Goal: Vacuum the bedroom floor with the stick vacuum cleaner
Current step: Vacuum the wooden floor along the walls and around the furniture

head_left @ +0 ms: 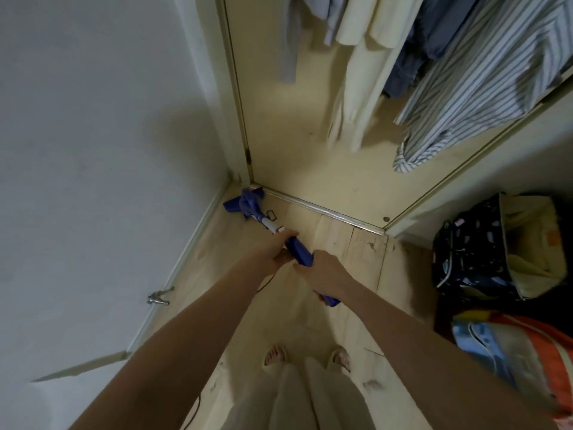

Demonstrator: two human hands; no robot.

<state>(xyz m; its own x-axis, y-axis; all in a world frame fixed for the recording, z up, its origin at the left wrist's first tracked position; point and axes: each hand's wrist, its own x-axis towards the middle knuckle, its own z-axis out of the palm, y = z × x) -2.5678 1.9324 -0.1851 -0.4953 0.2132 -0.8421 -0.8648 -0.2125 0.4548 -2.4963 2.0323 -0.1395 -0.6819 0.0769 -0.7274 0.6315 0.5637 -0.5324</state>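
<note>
A blue stick vacuum cleaner [299, 248] runs from my hands down to its floor head [245, 203], which sits in the corner where the left wall meets the wardrobe's metal floor track [325, 212]. My left hand [276, 248] grips the vacuum's upper body just below a white section of the tube. Lower on the handle, my right hand [325, 274] is curled around it, and the handle's blue end pokes out below the wrist. The pale wooden floor [350, 252] lies under the vacuum.
Hanging clothes [465, 88] fill the open wardrobe ahead. A dark patterned bag [474, 259] and an orange-and-blue bundle [521, 346] lie on the floor at right. A metal door stop [158, 297] sticks out of the left wall's skirting. My feet [307, 358] stand below.
</note>
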